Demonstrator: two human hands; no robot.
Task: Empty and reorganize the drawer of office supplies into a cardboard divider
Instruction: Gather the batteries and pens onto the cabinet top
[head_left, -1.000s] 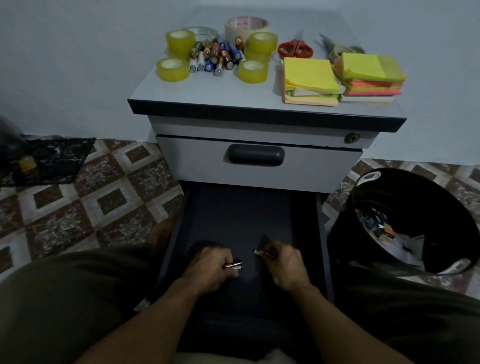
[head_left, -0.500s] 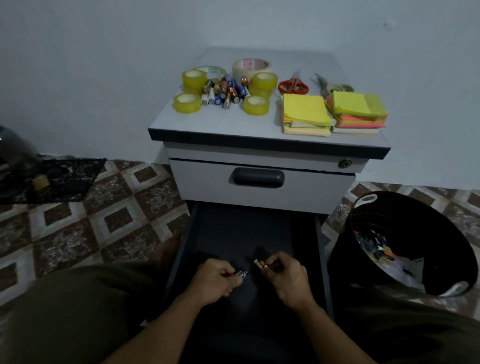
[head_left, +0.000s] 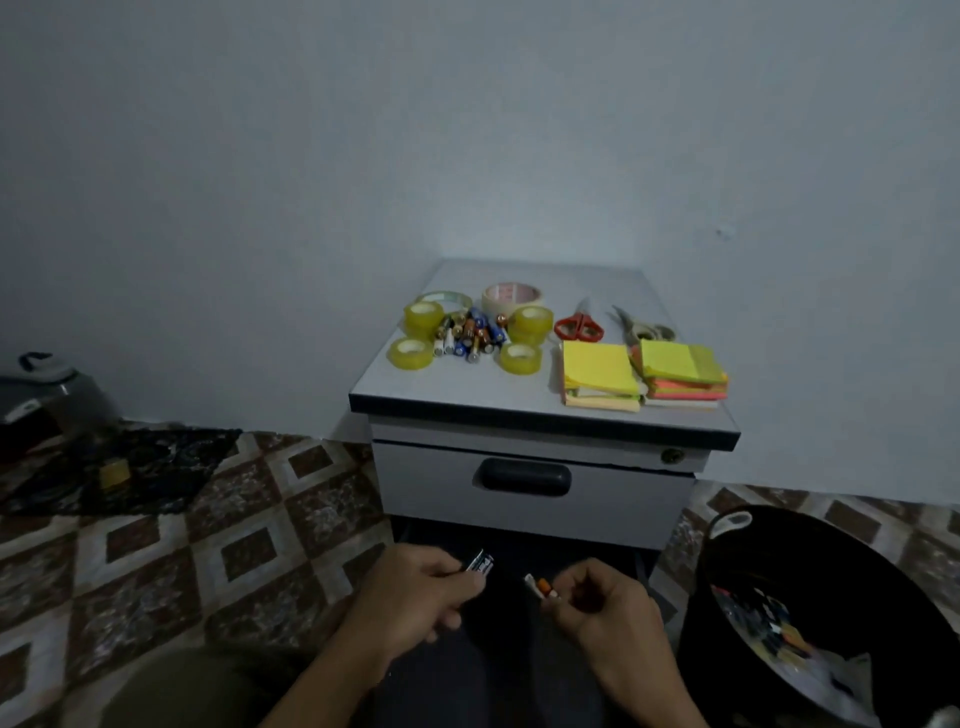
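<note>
Low in front of the cabinet (head_left: 535, 514), we log the two hands, apart from one another above the open drawer (head_left: 519, 548), whose dark inside shows between them; the left hand (head_left: 415, 597) pinches a dark battery (head_left: 480, 563) between thumb and fingers, one end jutting up past the knuckles; the right hand (head_left: 602, 608) holds a white-and-orange battery (head_left: 543, 590) with its fingers curled, the free end pointing toward the left hand; the two batteries lie near each other, not touching.

On the grey surface (head_left: 467, 397) of the cabinet we list, left to right:
- four yellow tape rolls (head_left: 411, 353) set around a pile of batteries (head_left: 470, 335)
- behind these, a clear tape roll (head_left: 447, 299) and a wide beige tape roll (head_left: 511, 297)
- red-handled scissors (head_left: 579, 327), lying flat
- grey scissors (head_left: 641, 327), partly hidden behind the notes
- two stacks of sticky notes (head_left: 600, 376), side by side at the front right, yellow and green on top, pink and orange layers in the right stack

Below the top, the upper drawer (head_left: 597, 499) is closed; it has a dark handle (head_left: 524, 477) and a lock (head_left: 670, 456) above its right end.

To the right of the cabinet stands a black bin (head_left: 727, 597) holding mixed scraps; we cannot tell what they are. On the tiled floor (head_left: 234, 545) to the left lies a black bag (head_left: 156, 467).
</note>
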